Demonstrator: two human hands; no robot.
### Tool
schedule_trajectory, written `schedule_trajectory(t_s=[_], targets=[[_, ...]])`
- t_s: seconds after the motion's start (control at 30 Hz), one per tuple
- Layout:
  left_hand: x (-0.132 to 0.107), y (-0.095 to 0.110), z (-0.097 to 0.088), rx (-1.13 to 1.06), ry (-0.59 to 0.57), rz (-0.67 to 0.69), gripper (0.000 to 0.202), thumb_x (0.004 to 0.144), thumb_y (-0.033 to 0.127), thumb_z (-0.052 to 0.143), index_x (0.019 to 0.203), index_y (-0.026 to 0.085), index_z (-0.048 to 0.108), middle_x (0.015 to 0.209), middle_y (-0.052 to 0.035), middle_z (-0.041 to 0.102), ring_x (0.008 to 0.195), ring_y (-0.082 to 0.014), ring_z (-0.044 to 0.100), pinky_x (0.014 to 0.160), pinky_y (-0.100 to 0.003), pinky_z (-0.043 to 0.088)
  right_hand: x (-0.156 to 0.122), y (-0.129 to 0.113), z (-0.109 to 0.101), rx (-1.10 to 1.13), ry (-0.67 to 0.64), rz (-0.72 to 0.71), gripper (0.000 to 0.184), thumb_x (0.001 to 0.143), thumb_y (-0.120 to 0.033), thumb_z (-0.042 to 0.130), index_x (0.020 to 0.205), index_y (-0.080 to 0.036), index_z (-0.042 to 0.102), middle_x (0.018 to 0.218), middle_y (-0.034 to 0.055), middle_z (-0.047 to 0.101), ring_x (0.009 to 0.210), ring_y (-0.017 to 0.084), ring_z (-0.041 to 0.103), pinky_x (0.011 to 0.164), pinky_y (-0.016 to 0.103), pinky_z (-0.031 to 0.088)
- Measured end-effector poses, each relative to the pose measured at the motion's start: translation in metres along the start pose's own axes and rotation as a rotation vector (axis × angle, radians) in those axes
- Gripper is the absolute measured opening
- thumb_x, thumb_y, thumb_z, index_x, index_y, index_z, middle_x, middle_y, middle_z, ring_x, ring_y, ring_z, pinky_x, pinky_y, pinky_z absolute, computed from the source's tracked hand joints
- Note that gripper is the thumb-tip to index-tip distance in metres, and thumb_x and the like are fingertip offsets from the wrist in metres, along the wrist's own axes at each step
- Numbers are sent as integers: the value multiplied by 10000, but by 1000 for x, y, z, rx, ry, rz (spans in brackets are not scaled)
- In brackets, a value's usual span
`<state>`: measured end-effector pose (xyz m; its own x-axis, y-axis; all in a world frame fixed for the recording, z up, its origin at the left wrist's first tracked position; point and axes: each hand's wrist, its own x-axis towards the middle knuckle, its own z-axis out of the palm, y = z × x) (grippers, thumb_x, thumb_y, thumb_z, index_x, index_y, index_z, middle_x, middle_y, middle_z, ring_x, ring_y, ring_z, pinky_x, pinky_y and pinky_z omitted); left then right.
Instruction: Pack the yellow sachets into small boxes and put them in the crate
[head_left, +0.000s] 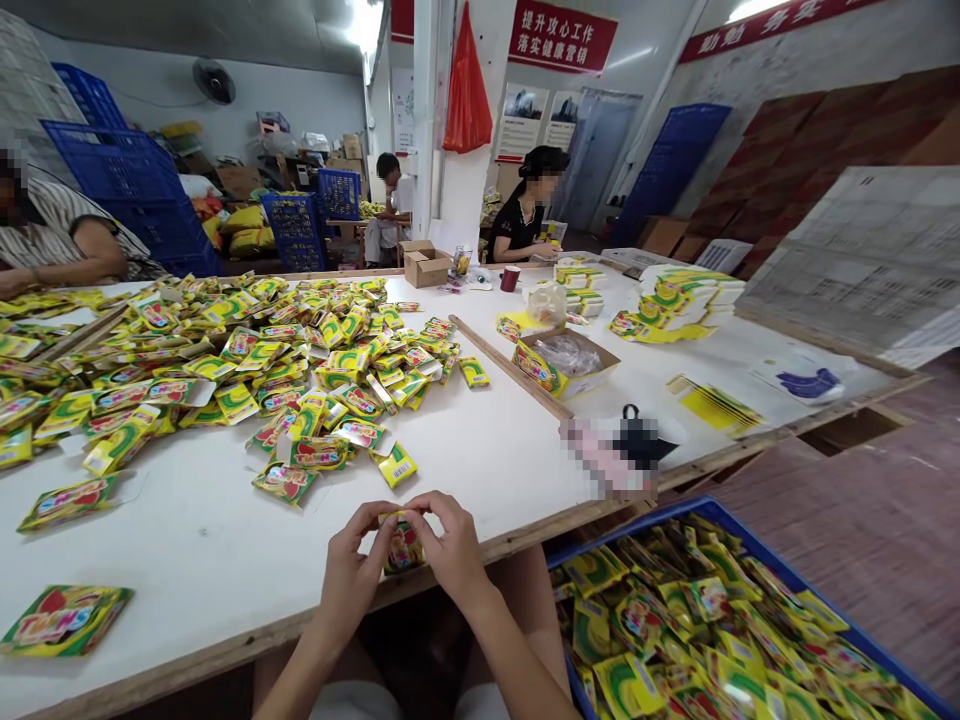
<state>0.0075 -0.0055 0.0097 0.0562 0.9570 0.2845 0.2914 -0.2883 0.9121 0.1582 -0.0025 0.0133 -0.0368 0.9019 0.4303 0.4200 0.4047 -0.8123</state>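
Observation:
Both my hands meet at the near edge of the white table (480,460), pinching one small yellow-green packet (403,545) between them. My left hand (354,565) grips its left side with curled fingers. My right hand (448,545) grips its top and right side. A big heap of the same packets (247,360) covers the table's left and middle, with single ones (395,465) lying closest to my hands.
A blue crate (720,620) full of packets stands low at my right. An open cardboard box (568,362), stacked packets (675,300) and a red cup (510,278) sit farther right. One packet (64,620) lies near left. Other people sit at the far side and left edge.

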Motion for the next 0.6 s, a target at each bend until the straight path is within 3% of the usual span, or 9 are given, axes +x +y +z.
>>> schedule_trajectory(t_s=[0.3, 0.43, 0.53, 0.6], targets=[[-6, -17, 0, -58, -13, 63, 176, 869, 304, 587, 987, 232, 697, 1025, -63, 718, 975, -214, 672, 845, -335, 559, -10, 15, 6, 107, -8, -74, 116, 926, -237, 541, 975, -223, 645, 963, 53, 679, 942, 193, 627, 841, 330, 510], [-15, -20, -2, -8, -58, 70, 207, 871, 327, 589, 1039, 258, 690, 1089, -60, 704, 1028, -232, 666, 886, -363, 556, -21, 6, 7, 131, 35, -75, 130, 917, -209, 540, 984, -230, 650, 942, 46, 674, 918, 186, 638, 822, 319, 527], [-20, -24, -8, 16, -27, 18, 405, 865, 367, 588, 1257, 277, 541, 1232, -74, 644, 1025, -240, 675, 876, -389, 571, -38, -2, -13, 38, 187, -78, 157, 921, -193, 535, 1018, -249, 646, 954, 48, 681, 924, 195, 636, 821, 336, 536], [-18, -28, -16, 79, -26, -4, 428, 866, 407, 571, 1268, 274, 515, 1259, -78, 625, 1009, -247, 680, 858, -402, 580, -58, -1, -45, -99, 354, -62, 181, 925, -190, 530, 1051, -263, 638, 973, 55, 687, 947, 209, 634, 833, 366, 536]])
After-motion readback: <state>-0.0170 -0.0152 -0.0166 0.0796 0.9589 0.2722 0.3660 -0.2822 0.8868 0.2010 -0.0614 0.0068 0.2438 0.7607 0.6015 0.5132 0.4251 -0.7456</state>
